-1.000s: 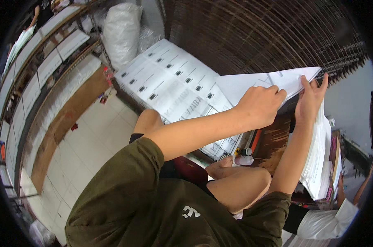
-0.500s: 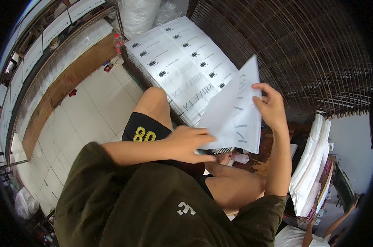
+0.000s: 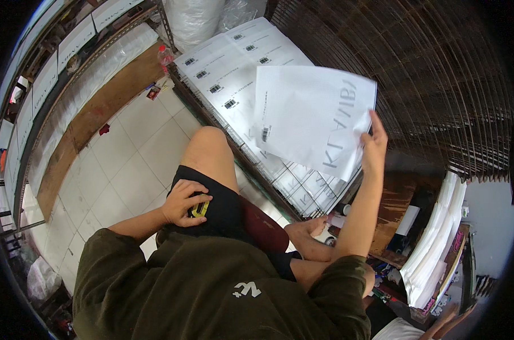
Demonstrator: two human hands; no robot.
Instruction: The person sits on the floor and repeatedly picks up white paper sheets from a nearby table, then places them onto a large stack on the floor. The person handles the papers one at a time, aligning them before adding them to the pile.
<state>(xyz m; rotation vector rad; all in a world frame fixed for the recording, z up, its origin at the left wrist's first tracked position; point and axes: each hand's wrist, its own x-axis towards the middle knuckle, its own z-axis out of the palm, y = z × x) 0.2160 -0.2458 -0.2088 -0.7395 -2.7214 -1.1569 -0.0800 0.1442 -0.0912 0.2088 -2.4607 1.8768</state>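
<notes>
Nearest: the bare left hand (image 3: 187, 203) is resting on the black cloth shorts (image 3: 225, 205), fingers loosely spread, gripping nothing visible. Farther out, the bare right hand (image 3: 373, 143) is pinching the right edge of a thin, white, rectangular printed sheet (image 3: 302, 113). It is overlying a layer of glossy white printed sheets (image 3: 234, 62); contact unclear. Likely fault: with one edge being held, the free side could be sagging or creasing. Beyond, dark rusty wire racks (image 3: 438, 73) are standing close; a swinging corner could be snagging.

Printed sheet (image 3: 305, 116): smooth, matt, paper-like. Wire rack (image 3: 421, 73): rough metal. Floor tiles (image 3: 138, 156): smooth, faintly glossy. T-shirt (image 3: 194, 289): matt cloth.
</notes>
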